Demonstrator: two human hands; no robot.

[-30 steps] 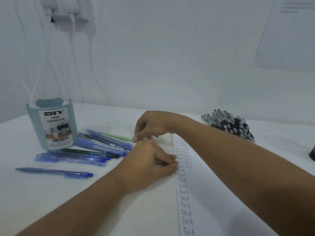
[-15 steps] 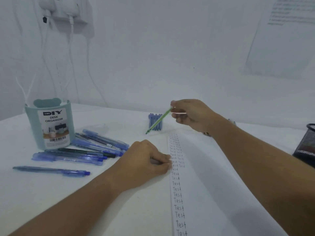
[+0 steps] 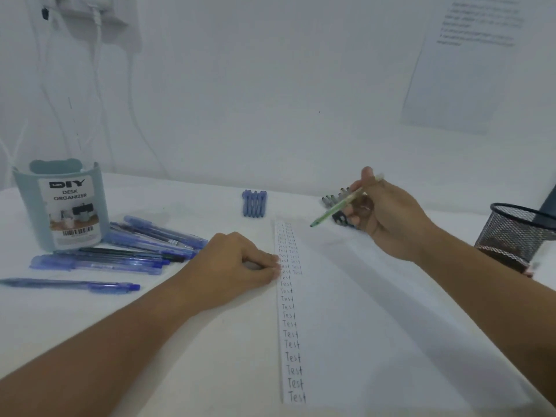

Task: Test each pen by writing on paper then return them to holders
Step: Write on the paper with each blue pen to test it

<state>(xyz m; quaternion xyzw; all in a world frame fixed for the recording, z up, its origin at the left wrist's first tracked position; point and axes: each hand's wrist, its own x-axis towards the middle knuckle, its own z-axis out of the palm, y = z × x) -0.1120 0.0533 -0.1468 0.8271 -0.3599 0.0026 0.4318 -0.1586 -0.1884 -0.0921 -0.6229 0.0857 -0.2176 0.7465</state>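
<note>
We see the right hand (image 3: 388, 219) pinching a green pen (image 3: 346, 201), thumb on top, raised over the far right of the paper (image 3: 376, 311). The pen is slim, translucent pale green, with a darker tip aimed down-left and clear of the sheet. The left hand (image 3: 231, 263) is curled, fingertips pressing the paper's left edge beside a column of handwritten "Test". The paper is white and runs near to far. Blue pens (image 3: 135, 248) lie loose left of it, next to a teal organizer (image 3: 61, 207). Four blue pens (image 3: 254, 203) sit side by side at the far centre, black pens (image 3: 334, 199) behind the right hand. A mesh cup (image 3: 516, 233) stands far right.
</note>
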